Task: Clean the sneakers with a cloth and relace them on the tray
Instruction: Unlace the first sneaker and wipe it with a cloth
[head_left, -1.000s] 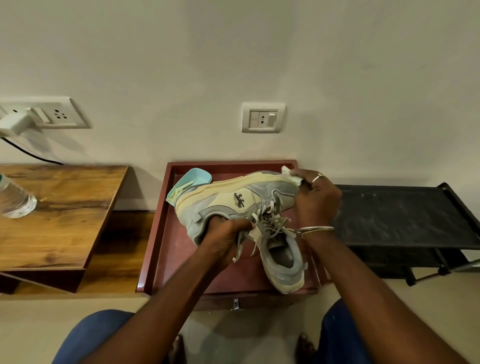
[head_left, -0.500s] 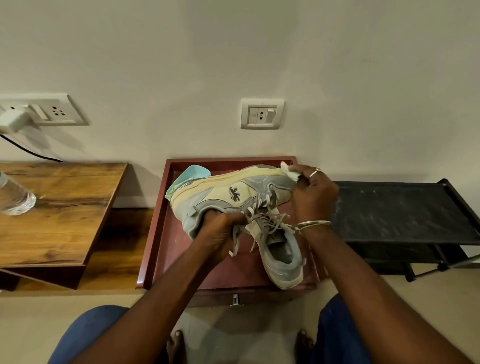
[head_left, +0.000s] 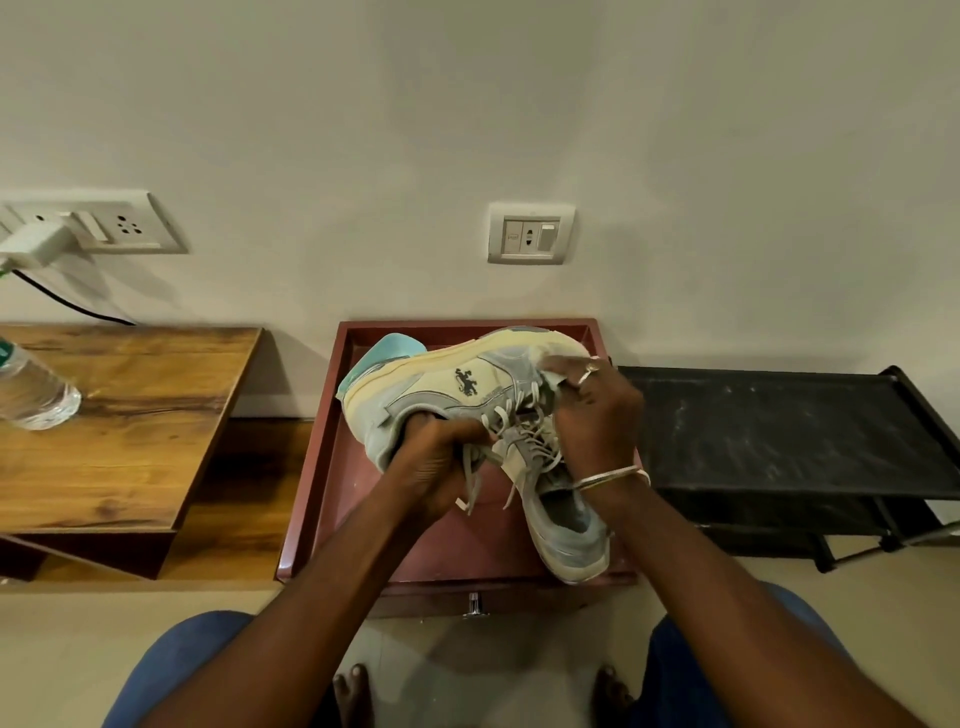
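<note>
- Plainly, in the head view, the tray (head_left: 311, 467) is the landmark. It sits on the floor against the wall, with a wooden table (head_left: 114, 415) to its left and a black rack (head_left: 779, 431) to its right.
- One sneaker (head_left: 457, 384) is held up over the tray's far half, tipped on its side with the pale sole towards the wall.
- The left hand (head_left: 436, 462) grips that shoe at the collar, fingers curled into the opening.
- The right hand (head_left: 597, 415) pinches a small pale cloth (head_left: 550, 364) against the toe end of the upper (how much of the cloth is bunched in the palm I cannot tell).
- The second sneaker (head_left: 566, 525) lies in the tray's near right corner with its heel towards the person and its laces (head_left: 519, 431) loose.
- Judging by its build, the shoe is light, with a soft upper that gives under rubbing and a firm sole. The collar or heel looks like the steadiest hold, and dangling laces could snag.
</note>
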